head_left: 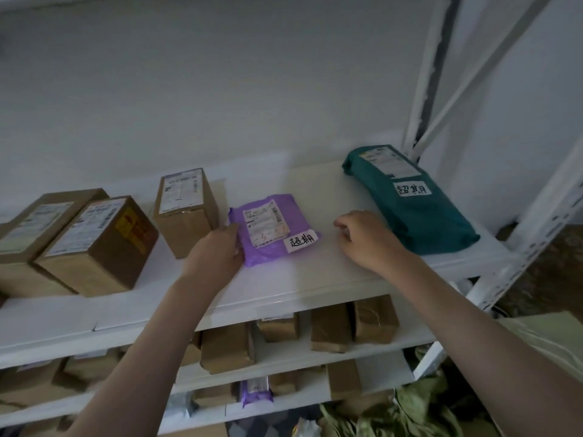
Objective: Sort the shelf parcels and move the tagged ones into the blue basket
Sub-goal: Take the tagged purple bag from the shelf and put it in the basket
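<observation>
- Nearest, both forearms reach up over the front edge of the top shelf (pixel 315 279); lower shelves under them hold more brown boxes.
- The left hand (pixel 217 255) has its fingers closed over the left edge of the purple parcel (pixel 268 228), which lies flat with its handwritten tag (pixel 299 240) at its right corner.
- The right hand (pixel 366 238) hovers loosely curled and empty, just right of that parcel and apart from it.
- The parcel lies between the hands; the left is nearer and, by my judgement, will lift it.
- Farther right, the green parcel (pixel 416 203), also tagged, runs its long axis front-to-back, near the right hand.
- Left, three untagged brown boxes (pixel 186 209) stand.
- The blue basket is not in view.
</observation>
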